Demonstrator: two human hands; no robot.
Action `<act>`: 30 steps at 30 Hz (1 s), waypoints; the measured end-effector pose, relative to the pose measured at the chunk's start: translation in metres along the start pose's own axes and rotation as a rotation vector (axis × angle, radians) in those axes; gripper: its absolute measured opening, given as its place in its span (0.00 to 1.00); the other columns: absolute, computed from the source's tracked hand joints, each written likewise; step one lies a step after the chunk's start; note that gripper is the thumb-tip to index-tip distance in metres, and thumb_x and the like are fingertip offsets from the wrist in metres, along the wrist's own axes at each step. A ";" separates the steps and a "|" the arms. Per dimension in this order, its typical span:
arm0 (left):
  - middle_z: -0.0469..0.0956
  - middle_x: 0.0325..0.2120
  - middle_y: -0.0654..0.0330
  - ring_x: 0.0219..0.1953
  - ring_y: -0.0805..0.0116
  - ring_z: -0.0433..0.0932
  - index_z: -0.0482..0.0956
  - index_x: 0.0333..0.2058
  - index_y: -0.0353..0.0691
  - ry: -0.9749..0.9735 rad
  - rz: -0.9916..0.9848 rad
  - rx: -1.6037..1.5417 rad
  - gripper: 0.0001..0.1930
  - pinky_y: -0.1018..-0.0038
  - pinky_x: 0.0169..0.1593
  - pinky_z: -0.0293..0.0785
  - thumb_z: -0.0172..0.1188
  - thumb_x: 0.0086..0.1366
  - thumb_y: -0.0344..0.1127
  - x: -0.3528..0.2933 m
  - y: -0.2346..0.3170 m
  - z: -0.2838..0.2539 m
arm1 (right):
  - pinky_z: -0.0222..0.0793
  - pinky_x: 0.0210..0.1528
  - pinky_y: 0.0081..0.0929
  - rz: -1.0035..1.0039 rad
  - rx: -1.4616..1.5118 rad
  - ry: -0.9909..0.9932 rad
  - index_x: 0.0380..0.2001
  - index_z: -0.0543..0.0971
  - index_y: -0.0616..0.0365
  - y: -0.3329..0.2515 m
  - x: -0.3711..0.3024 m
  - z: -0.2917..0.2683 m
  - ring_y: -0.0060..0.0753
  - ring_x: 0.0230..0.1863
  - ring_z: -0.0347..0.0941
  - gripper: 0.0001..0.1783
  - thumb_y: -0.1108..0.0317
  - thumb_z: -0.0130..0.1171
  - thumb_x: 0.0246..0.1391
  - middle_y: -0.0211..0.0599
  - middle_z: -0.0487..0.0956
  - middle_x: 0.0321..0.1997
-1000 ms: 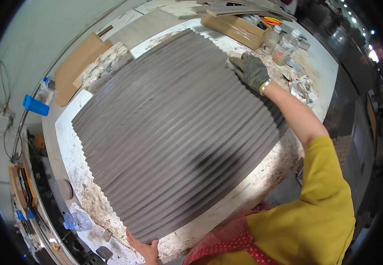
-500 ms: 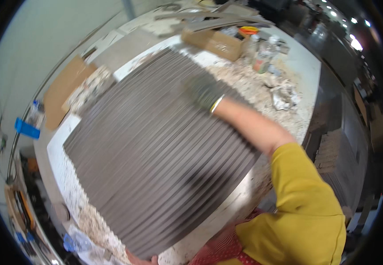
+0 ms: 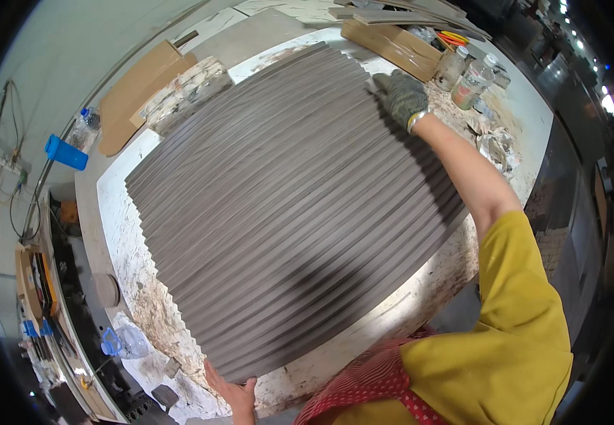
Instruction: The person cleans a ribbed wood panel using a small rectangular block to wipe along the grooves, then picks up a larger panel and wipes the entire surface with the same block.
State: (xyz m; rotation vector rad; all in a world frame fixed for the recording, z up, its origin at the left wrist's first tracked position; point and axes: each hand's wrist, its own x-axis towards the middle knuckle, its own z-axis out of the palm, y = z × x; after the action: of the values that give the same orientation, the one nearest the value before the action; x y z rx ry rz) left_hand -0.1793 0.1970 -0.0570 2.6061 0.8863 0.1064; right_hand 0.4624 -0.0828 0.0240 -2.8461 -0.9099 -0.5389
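A large grey-brown panel with a ridged, corrugated face (image 3: 278, 212) lies before me, its side edges zigzagged. My left hand (image 3: 232, 393), bare, is at the panel's near left corner, thumb spread away from the fingers, which rest along the edge. My right hand (image 3: 404, 99), in a dark grey knitted glove, reaches the far right edge of the panel. Its fingers point forward, partly over the edge, and nothing shows in them. A shadow darkens the panel's near part.
Under the panel is a stained white worktable (image 3: 420, 283). At the far right stand a cardboard box (image 3: 385, 48), clear bottles (image 3: 473, 81) and crumpled plastic (image 3: 498, 149). A worn block (image 3: 190, 92), brown cardboard (image 3: 137, 99) and a blue cup (image 3: 66, 152) sit at the left.
My right hand has moved from over the ridged face out to the panel's far right edge. The view has shifted, and more of my left hand shows at the near corner.
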 end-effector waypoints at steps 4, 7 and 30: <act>0.51 0.64 0.36 0.66 0.36 0.48 0.54 0.64 0.28 0.034 -0.002 0.048 0.58 0.44 0.65 0.44 0.58 0.48 0.73 -0.010 -0.011 0.002 | 0.73 0.38 0.46 -0.545 0.244 -0.122 0.30 0.80 0.52 -0.172 -0.063 -0.021 0.48 0.33 0.78 0.12 0.60 0.50 0.56 0.46 0.80 0.27; 0.52 0.64 0.36 0.66 0.36 0.48 0.54 0.64 0.28 0.033 -0.008 0.029 0.58 0.45 0.65 0.44 0.60 0.48 0.72 -0.006 -0.011 0.000 | 0.73 0.37 0.43 -0.587 0.192 -0.194 0.31 0.80 0.52 -0.193 -0.070 -0.024 0.46 0.33 0.78 0.08 0.65 0.52 0.55 0.44 0.80 0.26; 0.55 0.63 0.40 0.66 0.38 0.51 0.56 0.63 0.30 0.056 0.019 0.052 0.56 0.44 0.65 0.45 0.65 0.44 0.66 -0.003 -0.003 0.001 | 0.71 0.42 0.50 -0.414 0.047 0.004 0.38 0.81 0.51 -0.140 0.001 0.012 0.51 0.38 0.78 0.14 0.58 0.47 0.61 0.47 0.81 0.33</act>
State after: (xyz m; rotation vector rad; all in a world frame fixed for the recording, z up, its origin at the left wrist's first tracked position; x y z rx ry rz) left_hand -0.1832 0.1975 -0.0588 2.6721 0.8950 0.1647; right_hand 0.3854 0.0347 0.0119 -2.6161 -1.5016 -0.5500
